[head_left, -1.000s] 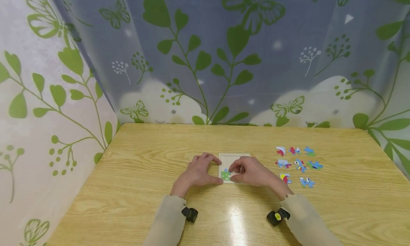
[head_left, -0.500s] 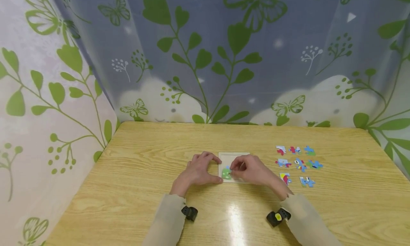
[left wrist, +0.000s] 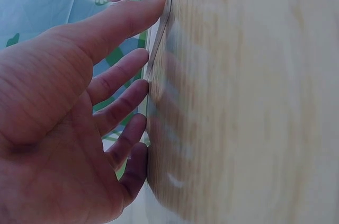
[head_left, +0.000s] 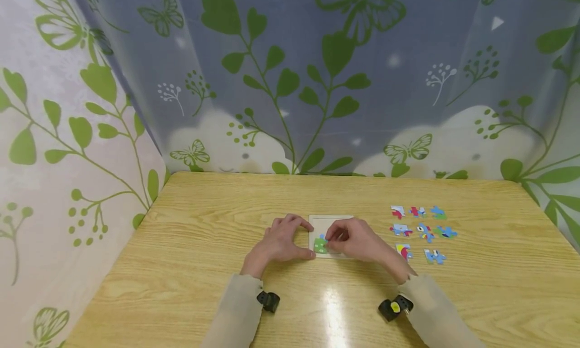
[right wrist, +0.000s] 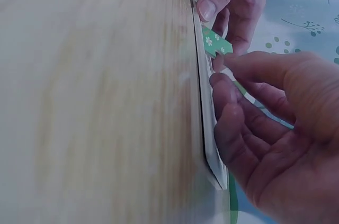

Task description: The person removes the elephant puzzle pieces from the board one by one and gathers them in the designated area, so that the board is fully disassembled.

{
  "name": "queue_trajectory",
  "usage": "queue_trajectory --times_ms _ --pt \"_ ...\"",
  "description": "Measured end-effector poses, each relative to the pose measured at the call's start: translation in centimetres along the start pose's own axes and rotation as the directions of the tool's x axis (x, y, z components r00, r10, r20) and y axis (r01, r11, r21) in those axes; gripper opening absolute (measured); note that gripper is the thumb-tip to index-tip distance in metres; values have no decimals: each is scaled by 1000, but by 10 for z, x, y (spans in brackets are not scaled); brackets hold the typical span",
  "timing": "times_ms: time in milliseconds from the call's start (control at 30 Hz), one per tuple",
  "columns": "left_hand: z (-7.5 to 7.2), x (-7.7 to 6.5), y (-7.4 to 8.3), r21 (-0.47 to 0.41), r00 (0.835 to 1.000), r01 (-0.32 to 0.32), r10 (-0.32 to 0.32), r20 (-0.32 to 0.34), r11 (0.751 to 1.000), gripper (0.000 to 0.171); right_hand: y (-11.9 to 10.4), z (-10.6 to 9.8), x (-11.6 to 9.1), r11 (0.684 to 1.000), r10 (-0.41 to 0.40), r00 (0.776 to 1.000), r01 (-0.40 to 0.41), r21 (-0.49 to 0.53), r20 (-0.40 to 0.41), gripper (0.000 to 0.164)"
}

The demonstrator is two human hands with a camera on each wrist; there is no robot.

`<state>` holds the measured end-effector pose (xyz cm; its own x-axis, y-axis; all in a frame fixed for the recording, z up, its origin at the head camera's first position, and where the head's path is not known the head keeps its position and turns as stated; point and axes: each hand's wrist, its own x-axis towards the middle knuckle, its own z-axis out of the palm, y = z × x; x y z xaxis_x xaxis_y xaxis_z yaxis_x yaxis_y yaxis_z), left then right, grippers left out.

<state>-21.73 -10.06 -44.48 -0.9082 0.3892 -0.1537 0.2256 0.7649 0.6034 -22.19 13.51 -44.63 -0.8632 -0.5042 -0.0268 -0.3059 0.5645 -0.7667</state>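
Note:
In the head view, a pale square puzzle tray (head_left: 333,217) lies on the table between the hands. My left hand (head_left: 280,241) rests at its left side, the thumb at the near left corner and the index fingertip further up that edge. The left wrist view shows its fingers spread and loosely bent, with nothing in the palm. Thumb and fingers of my right hand (head_left: 355,241) pinch a green puzzle piece (head_left: 319,246) with white flowers and a blue knob, over the tray's near left corner. In the right wrist view the piece (right wrist: 213,43) tilts up from the tray; its right part is hidden.
Several loose puzzle pieces (head_left: 425,233) in blue, red and yellow lie in rough rows to the right of the tray. Behind the wooden table (head_left: 217,212) hangs a leaf-and-butterfly curtain (head_left: 290,86). Each wrist wears a black camera strap (head_left: 269,302).
The green puzzle piece, flatter one second ago, has shifted slightly and tilted in the right hand's pinch. The left hand stays at the tray's edge.

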Motion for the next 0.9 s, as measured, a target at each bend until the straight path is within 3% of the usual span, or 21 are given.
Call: queue_trajectory --times_ms 433,900 --pt "0 0 1 3 1000 0 0 3 1000 52 1 0 0 991 36 999 -38 125 17 4" --pt "-1 -1 2 -5 1000 0 0 -1 1000 52 8 -18 -20 987 67 997 -61 146 -38 10"
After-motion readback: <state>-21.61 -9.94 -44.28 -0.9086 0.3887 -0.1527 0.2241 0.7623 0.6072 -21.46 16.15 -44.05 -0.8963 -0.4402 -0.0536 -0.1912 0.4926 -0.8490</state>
